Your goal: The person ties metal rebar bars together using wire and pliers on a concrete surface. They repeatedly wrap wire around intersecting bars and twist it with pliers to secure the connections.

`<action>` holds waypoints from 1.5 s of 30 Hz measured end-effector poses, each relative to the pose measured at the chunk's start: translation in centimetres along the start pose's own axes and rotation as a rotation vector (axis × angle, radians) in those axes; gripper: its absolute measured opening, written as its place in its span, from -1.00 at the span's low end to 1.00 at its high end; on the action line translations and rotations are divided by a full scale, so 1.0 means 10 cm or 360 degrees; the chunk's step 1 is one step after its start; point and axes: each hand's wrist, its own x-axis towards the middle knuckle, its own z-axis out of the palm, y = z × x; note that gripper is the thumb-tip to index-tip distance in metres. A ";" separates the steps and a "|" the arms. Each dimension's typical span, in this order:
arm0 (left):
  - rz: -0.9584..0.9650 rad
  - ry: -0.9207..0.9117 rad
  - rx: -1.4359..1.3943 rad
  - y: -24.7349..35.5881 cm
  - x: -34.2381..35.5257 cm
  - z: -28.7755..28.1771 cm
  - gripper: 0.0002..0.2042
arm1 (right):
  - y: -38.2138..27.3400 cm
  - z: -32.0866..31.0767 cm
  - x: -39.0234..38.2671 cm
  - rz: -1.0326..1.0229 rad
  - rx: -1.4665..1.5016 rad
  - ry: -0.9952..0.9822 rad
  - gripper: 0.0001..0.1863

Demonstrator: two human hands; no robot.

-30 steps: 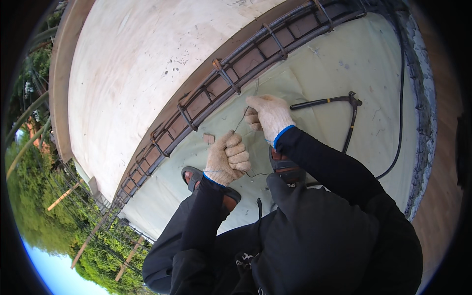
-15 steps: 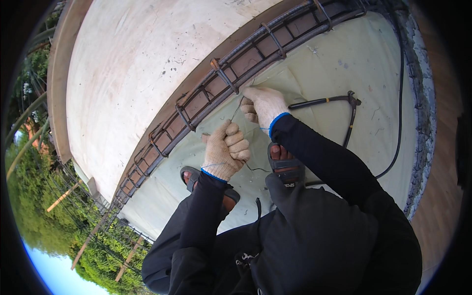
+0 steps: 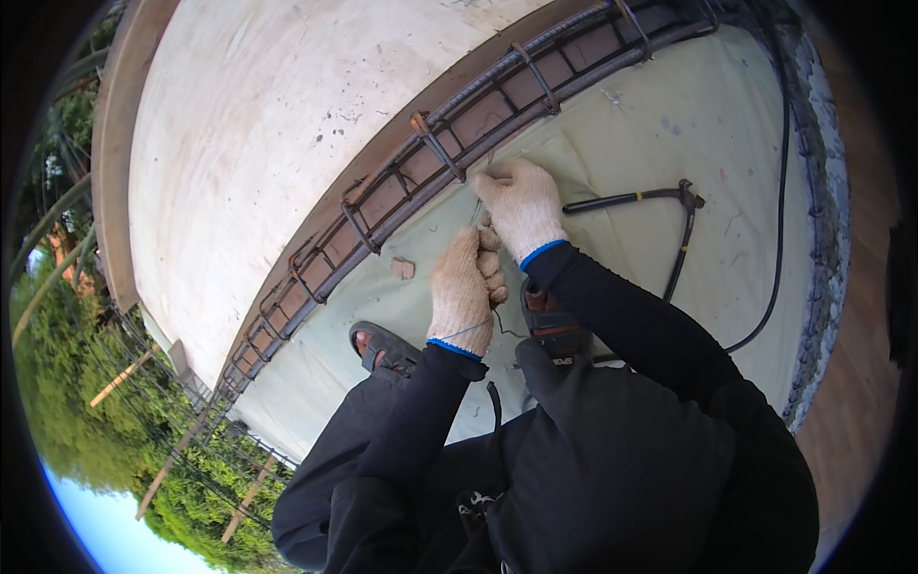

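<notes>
I wear knit cream gloves. My left hand [image 3: 463, 282] is closed on a thin wire [image 3: 476, 212], its curled fingers turned to the right. My right hand [image 3: 518, 206] pinches that wire a little farther up, close below a rebar cage [image 3: 443, 153]. Some of the wire is hidden by my fingers. Black-handled pincers with yellow bands [image 3: 687, 205] lie open on the pale green sheet [image 3: 626, 129] to the right of my right hand. A small brown chip [image 3: 403, 269] rests on the sheet left of my left hand.
A long curved white board [image 3: 253, 105] runs beyond the cage. A black cable [image 3: 781, 172] follows the right side, beside a rough edge [image 3: 819, 249]. My sandalled feet [image 3: 378, 349] are on the sheet. Wooden sticks, bars and green foliage [image 3: 96, 450] show past the left edge.
My left hand has moved up and to the right toward my right hand, turning so its back faces up. My right hand has moved slightly up and forward.
</notes>
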 end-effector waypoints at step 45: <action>0.1208 0.0774 0.1846 0.50 1.38 -0.14 -0.46 | 0.00 -0.33 0.29 -0.0703 -0.1219 -0.0281 -0.63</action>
